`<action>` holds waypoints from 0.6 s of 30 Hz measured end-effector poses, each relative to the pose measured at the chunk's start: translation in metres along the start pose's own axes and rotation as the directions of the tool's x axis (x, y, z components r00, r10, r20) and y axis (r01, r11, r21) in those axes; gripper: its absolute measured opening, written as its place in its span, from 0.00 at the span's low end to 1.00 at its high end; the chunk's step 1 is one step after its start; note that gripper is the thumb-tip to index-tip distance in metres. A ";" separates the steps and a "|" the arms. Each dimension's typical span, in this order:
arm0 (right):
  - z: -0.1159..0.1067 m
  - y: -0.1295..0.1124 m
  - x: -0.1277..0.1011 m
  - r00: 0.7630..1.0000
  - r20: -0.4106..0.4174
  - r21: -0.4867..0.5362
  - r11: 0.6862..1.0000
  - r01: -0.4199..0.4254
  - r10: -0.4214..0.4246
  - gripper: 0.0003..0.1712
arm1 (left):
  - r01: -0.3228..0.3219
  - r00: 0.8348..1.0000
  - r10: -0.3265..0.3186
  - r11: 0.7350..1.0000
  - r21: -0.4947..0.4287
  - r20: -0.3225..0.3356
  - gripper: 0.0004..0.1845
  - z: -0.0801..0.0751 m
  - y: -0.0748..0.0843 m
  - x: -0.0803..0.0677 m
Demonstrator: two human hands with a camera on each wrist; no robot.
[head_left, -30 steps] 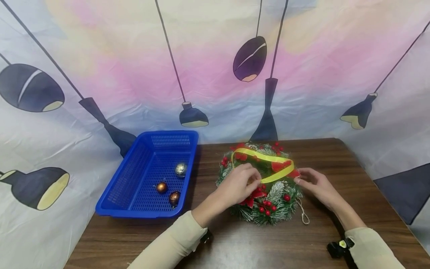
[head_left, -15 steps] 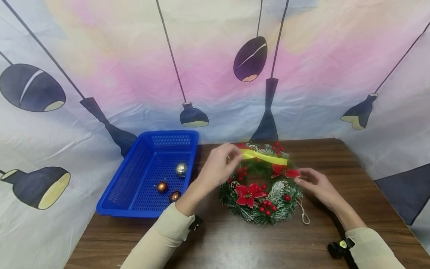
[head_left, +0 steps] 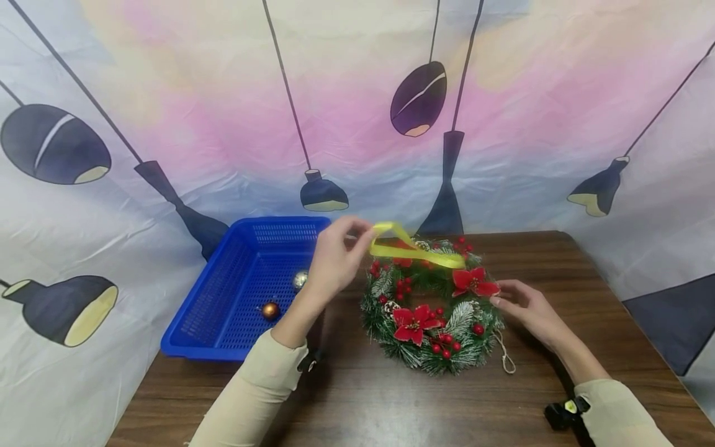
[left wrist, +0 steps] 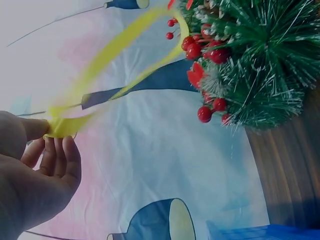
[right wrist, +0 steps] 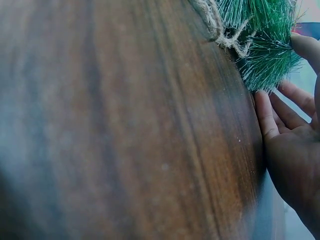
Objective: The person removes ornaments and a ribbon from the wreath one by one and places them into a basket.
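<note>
A person's left hand pinches one end of a yellow ribbon between thumb and fingertips, lifting it in a loop above the far rim of a Christmas wreath, while the right hand rests with loosely straightened fingers against the wreath's right edge. The head view shows the ribbon's other end lying across the wreath's top, and the wreath flat on the wood-grain counter; the left wrist view shows the ribbon as a thin, glossy band arcing from the fingers to the frosted needles and red berries. Only the right wrist view shows the fingers touching the bristly green tips, beside a rough twine loop that trails from the wreath; the palm is partly cut off there. Red poinsettias and pine cones dot the ring. To the left stands a blue perforated plastic basket holding a silver bauble, half hidden by the left wrist, and a copper bauble. A lamp-printed cloth backdrop hangs behind.
</note>
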State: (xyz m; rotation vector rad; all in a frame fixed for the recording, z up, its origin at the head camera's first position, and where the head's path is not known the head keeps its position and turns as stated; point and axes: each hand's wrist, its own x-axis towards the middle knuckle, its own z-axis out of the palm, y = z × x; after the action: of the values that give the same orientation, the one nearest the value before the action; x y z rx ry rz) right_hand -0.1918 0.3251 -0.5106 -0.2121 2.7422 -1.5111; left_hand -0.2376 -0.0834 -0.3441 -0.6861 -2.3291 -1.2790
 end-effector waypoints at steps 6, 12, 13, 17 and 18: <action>0.000 -0.001 0.000 1.000 0.007 0.006 1.000 -0.006 0.006 0.31 | 0.032 0.995 -0.037 0.998 -0.057 -0.088 0.06 -0.014 0.000 0.005; 0.000 -0.001 -0.001 1.000 0.006 0.002 1.000 -0.007 0.007 0.31 | 0.027 0.988 -0.041 0.996 -0.091 -0.146 0.07 -0.034 0.002 0.010; 0.000 -0.001 -0.001 1.000 0.005 0.000 1.000 -0.006 0.006 0.30 | 0.030 0.987 -0.044 0.995 -0.092 -0.154 0.07 -0.038 0.002 0.010; 0.000 0.000 -0.001 1.000 0.004 0.003 1.000 -0.003 0.003 0.30 | 0.038 0.980 -0.054 0.995 -0.090 -0.192 0.07 -0.057 0.001 0.012; -0.001 0.000 -0.001 1.000 0.005 0.002 1.000 -0.003 0.003 0.30 | 0.035 0.978 -0.054 0.995 -0.095 -0.201 0.08 -0.062 0.000 0.012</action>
State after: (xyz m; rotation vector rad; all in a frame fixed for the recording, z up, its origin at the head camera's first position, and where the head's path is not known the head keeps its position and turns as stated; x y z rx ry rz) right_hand -0.1913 0.3254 -0.5100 -0.2114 2.7358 -1.5107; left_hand -0.2408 -0.1341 -0.3061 -0.5069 -2.1428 -1.4118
